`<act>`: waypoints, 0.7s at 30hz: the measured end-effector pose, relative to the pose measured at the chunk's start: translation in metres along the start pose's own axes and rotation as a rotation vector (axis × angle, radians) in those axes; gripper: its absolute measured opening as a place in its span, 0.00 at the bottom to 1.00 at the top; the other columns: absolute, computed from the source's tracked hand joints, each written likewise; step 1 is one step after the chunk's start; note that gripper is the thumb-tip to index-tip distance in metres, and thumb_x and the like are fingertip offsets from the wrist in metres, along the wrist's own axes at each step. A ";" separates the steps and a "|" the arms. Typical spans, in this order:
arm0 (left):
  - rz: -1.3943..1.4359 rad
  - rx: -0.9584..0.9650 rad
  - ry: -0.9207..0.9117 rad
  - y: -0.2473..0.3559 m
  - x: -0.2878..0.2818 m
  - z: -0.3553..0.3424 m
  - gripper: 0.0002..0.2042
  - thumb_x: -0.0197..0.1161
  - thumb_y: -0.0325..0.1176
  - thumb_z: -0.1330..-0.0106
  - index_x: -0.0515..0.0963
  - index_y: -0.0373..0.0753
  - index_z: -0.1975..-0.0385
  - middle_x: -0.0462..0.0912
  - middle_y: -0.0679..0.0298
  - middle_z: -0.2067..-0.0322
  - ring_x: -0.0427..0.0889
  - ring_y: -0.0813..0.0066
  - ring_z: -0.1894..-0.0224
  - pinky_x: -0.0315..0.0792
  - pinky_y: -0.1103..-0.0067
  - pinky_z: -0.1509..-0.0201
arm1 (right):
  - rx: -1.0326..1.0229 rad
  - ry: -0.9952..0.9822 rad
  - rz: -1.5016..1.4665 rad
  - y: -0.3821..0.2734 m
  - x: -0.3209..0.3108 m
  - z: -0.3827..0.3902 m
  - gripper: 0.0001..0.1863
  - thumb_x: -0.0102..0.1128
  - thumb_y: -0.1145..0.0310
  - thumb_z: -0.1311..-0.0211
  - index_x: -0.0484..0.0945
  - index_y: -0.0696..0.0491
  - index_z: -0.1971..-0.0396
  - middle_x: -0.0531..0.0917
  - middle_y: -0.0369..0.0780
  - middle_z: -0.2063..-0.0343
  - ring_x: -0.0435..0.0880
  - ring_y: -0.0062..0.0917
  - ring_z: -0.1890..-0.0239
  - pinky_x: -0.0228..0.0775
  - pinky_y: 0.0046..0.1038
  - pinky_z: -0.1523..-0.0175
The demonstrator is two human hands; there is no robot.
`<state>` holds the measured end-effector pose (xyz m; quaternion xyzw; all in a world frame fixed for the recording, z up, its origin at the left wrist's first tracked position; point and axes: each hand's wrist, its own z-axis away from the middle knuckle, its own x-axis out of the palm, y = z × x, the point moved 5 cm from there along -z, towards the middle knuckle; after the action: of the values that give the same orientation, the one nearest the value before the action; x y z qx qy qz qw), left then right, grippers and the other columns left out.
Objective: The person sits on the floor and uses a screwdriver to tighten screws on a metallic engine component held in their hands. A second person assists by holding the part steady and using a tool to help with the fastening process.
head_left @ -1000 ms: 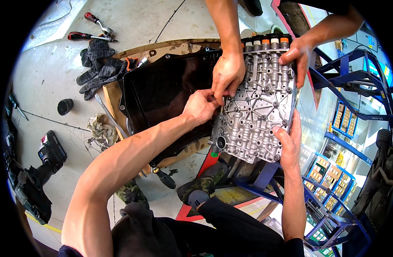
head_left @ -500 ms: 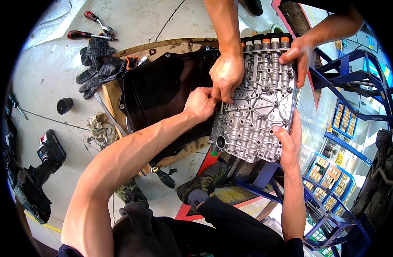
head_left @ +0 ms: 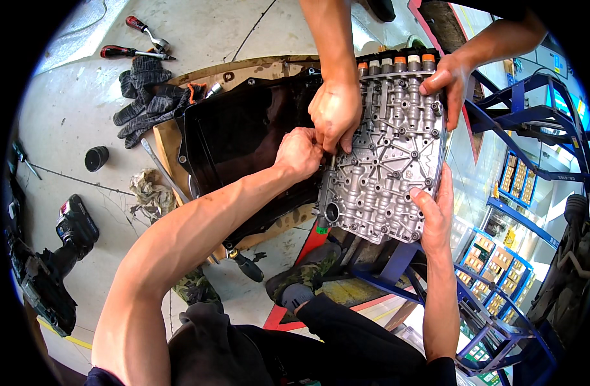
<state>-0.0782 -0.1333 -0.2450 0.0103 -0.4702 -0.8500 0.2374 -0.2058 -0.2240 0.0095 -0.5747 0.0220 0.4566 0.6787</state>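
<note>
A silver transmission valve body (head_left: 385, 174) is held tilted above a black oil pan (head_left: 243, 141). My right hand (head_left: 436, 209) grips its right edge, thumb on the ribbed face. At the left edge, my left hand (head_left: 299, 153) is closed, fingertips pinched at a spot hidden against the casting. One hand of a co-worker (head_left: 336, 116) reaches in from the far side and works at that same edge, touching or nearly touching my fingers. The co-worker's other hand (head_left: 446, 83) holds the far right corner. Solenoids with orange and white caps (head_left: 398, 64) line the far end.
Cardboard (head_left: 169, 145) lies under the pan. To the left are dark work gloves (head_left: 144, 100), a ratchet (head_left: 150, 35), a black cup (head_left: 97, 159), a rag (head_left: 152, 193) and a cordless power tool (head_left: 57, 257). A screwdriver (head_left: 246, 265) lies near my legs; blue metal frames (head_left: 533, 128) stand right.
The co-worker's hand at the left edge has shifted slightly left and its fingers have turned. My two hands and the valve body have hardly moved.
</note>
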 end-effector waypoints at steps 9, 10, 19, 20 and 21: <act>0.044 0.020 -0.014 0.000 -0.002 0.006 0.09 0.62 0.30 0.35 0.87 0.36 0.61 0.90 0.53 0.68 0.89 0.61 0.64 0.80 0.65 0.56 | 0.002 -0.007 -0.017 0.004 -0.002 -0.001 0.37 0.63 0.69 0.39 0.63 0.62 0.30 0.79 0.40 0.44 0.78 0.22 0.45 0.68 0.28 0.35; 0.049 0.016 -0.017 0.001 -0.002 0.007 0.09 0.62 0.30 0.35 0.87 0.36 0.61 0.90 0.53 0.68 0.89 0.61 0.64 0.80 0.66 0.56 | 0.004 -0.003 -0.013 0.004 -0.003 -0.001 0.37 0.63 0.69 0.39 0.63 0.62 0.30 0.79 0.40 0.44 0.78 0.22 0.45 0.68 0.28 0.35; 0.025 0.107 0.012 0.017 -0.003 0.013 0.10 0.66 0.34 0.26 0.88 0.37 0.53 0.88 0.65 0.71 0.84 0.79 0.71 0.80 0.77 0.68 | 0.004 -0.014 -0.026 0.002 0.000 -0.001 0.37 0.63 0.69 0.40 0.64 0.62 0.30 0.79 0.40 0.44 0.78 0.22 0.45 0.67 0.27 0.35; 0.020 0.090 0.001 0.018 -0.003 0.012 0.11 0.66 0.33 0.28 0.88 0.38 0.52 0.89 0.63 0.69 0.85 0.75 0.68 0.80 0.75 0.63 | 0.004 -0.011 -0.023 0.003 -0.001 -0.001 0.37 0.62 0.69 0.40 0.64 0.62 0.30 0.79 0.40 0.44 0.78 0.22 0.45 0.67 0.27 0.35; 0.015 0.073 -0.010 0.020 -0.003 0.011 0.11 0.66 0.33 0.30 0.88 0.39 0.52 0.90 0.60 0.68 0.87 0.71 0.66 0.80 0.72 0.58 | 0.005 -0.008 -0.021 0.004 -0.002 -0.001 0.37 0.62 0.69 0.40 0.64 0.62 0.30 0.79 0.40 0.44 0.78 0.22 0.45 0.67 0.27 0.35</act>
<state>-0.0705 -0.1319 -0.2232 0.0113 -0.5024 -0.8304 0.2408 -0.2088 -0.2261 0.0069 -0.5715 0.0145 0.4519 0.6848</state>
